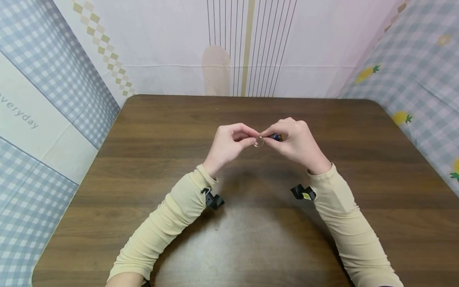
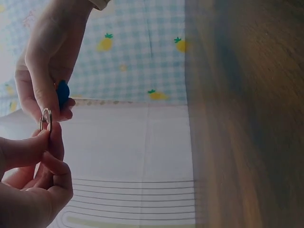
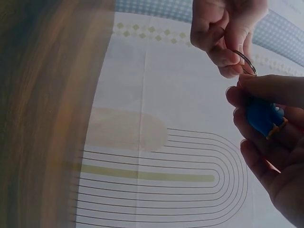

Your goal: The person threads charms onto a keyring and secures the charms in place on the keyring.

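Nearest you, both sleeved forearms rise off the bare near half of the desk (image 1: 107,167); nothing lies on the wood there. Above the middle of the desk, well clear of every edge, your hands meet; your left hand (image 1: 229,144) has its fingers curled, thumb and forefinger pinching one side of a small metal ring (image 1: 258,142); your right hand (image 1: 295,141) is curled too, its fingertips nipping the other side of the ring while a small blue piece (image 1: 275,137) sits tucked against its fingers. I judge the ring light, stiff and springy, and smooth enough to slip; pinch it flat across the wire, close to the split, not by the outer rim; you cannot see from here where that split lies. The blue piece looks hard and light, with an orange band; grip it by its body. Beyond your hands the far half of the desk runs to patterned cloth (image 1: 251,48).
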Available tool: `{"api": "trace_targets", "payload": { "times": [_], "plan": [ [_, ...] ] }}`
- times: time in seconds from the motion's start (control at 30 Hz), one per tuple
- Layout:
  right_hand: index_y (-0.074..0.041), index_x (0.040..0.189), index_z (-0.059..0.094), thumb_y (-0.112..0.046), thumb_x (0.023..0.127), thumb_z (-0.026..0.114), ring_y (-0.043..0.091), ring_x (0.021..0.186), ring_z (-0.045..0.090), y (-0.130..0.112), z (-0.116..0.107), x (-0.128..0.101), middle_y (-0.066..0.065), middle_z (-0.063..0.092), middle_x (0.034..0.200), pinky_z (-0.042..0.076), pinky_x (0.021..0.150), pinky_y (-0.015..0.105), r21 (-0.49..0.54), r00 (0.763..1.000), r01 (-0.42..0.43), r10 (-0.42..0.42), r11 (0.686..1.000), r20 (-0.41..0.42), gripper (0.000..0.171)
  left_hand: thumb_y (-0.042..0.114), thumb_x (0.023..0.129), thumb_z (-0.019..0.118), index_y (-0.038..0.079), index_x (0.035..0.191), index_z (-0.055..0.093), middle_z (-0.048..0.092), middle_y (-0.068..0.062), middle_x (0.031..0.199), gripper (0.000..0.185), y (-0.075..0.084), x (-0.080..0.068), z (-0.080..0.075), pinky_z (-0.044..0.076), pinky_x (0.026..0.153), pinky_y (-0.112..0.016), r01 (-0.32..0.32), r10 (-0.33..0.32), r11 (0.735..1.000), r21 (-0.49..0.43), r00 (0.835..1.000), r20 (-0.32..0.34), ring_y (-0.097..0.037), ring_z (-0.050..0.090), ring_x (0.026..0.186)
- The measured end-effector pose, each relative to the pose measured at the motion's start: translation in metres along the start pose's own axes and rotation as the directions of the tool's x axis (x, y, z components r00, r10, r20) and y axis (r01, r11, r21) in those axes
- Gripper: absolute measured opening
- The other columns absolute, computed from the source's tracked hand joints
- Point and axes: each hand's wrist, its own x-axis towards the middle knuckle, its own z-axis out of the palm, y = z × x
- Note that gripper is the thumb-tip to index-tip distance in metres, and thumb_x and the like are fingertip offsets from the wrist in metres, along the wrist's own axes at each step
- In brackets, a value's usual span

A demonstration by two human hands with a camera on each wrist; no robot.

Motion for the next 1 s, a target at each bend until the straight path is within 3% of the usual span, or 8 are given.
{"api": "trace_targets", "payload": {
  "times": [0.2,0.4,0.6,0.77,0.9,1.0],
  "plan": [
    [-0.008,0.082,0.078,0.004,0.071,0.08,0.012,0.059,0.048,-0.0009,0.0003,-0.0016,0.003,0.071,0.069,0.035,0.056,0.022,-0.005,1.0,-0.003,0.004,1.0,0.016,0.015,-0.002,0.085,0.07,-0.001,0.093,0.073,0.074,-0.018,0.091,0.009,0.002,-0.0012,-0.0012,0.048,0.06,-0.017,-0.038,0.035,0.997,0.065,0.999,0.039,-0.025,0.071,0.075],
    [-0.008,0.081,0.077,0.003,0.071,0.08,0.014,0.056,0.046,-0.0013,-0.0018,-0.0014,0.005,0.071,0.068,0.033,0.057,0.019,-0.019,1.0,-0.011,0.011,1.0,-0.015,0.014,-0.001,0.084,0.07,-0.002,0.1,0.068,0.069,-0.018,0.091,0.016,0.0014,-0.0011,-0.0003,0.052,0.067,-0.021,-0.028,0.03,0.999,-0.024,0.997,0.066,-0.012,0.064,0.074],
    [-0.007,0.081,0.077,0.002,0.072,0.08,0.014,0.057,0.049,-0.001,-0.0004,0.0006,0.005,0.072,0.07,0.035,0.056,0.022,-0.018,0.999,0.0,-0.001,1.0,-0.04,0.013,-0.005,0.084,0.069,-0.004,0.107,0.062,0.068,-0.022,0.098,0.024,-0.0004,-0.0008,0.002,0.058,0.083,-0.031,0.038,-0.039,0.989,-0.144,0.999,-0.002,-0.009,0.066,0.08],
    [-0.008,0.081,0.077,0.0,0.073,0.081,0.014,0.057,0.047,-0.0021,0.0002,0.0014,0.004,0.072,0.07,0.032,0.056,0.02,-0.017,0.998,-0.021,0.021,1.0,-0.052,0.012,-0.006,0.083,0.07,-0.006,0.104,0.061,0.068,-0.025,0.098,0.023,-0.0011,-0.0009,0.0053,0.059,0.081,-0.032,0.054,-0.082,0.964,-0.26,0.991,-0.101,-0.007,0.068,0.075],
    [-0.008,0.081,0.077,-0.001,0.073,0.081,0.013,0.057,0.046,-0.0029,0.0003,0.0023,0.005,0.071,0.069,0.033,0.057,0.02,-0.019,0.999,-0.026,0.025,0.999,-0.04,0.012,-0.007,0.081,0.072,-0.005,0.096,0.06,0.07,-0.027,0.095,0.019,-0.0012,-0.0007,0.0054,0.058,0.074,-0.025,0.022,-0.059,0.967,-0.252,0.989,-0.139,-0.006,0.068,0.072],
    [-0.008,0.08,0.077,-0.001,0.073,0.081,0.014,0.056,0.046,-0.0032,0.0002,0.0025,0.004,0.071,0.069,0.033,0.056,0.021,-0.028,0.999,-0.025,0.025,0.999,-0.025,0.012,-0.007,0.08,0.072,-0.005,0.091,0.059,0.07,-0.027,0.093,0.017,-0.0012,-0.0008,0.0047,0.057,0.072,-0.024,0.007,-0.036,0.976,-0.217,0.991,-0.128,-0.005,0.067,0.07]
  ]
}}
